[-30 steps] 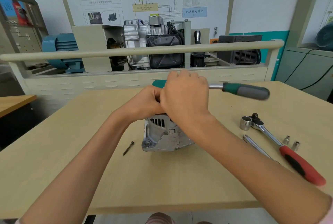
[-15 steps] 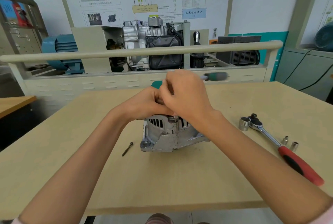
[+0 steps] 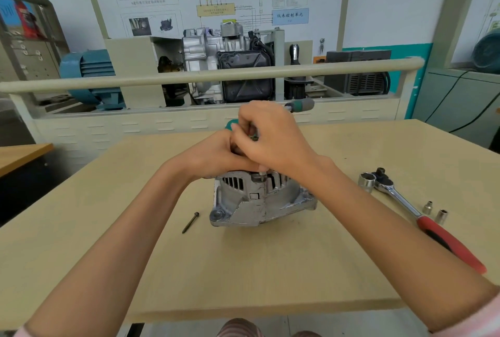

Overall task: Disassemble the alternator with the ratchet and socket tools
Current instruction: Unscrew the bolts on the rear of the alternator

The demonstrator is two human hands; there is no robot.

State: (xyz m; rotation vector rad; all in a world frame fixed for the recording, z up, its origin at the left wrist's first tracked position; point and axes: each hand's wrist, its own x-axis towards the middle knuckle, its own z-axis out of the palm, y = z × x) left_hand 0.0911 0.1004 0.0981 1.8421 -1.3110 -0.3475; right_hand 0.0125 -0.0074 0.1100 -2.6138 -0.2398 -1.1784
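Swung since a second before, the green-handled ratchet (image 3: 299,105) pointed its handle toward 1 o'clock rather than 3 o'clock. Both hands had a narrow grip: the right hand (image 3: 273,139) curled around the ratchet's head above the alternator (image 3: 257,201), and the left hand (image 3: 216,155) curled against it from 9 o'clock, holding what I could not tell. That alternator sat mid-bench (image 3: 270,269), a loose bolt (image 3: 190,222) at its 8 o'clock, and a red-handled ratchet (image 3: 422,217) with small sockets (image 3: 441,216) at 3 o'clock.
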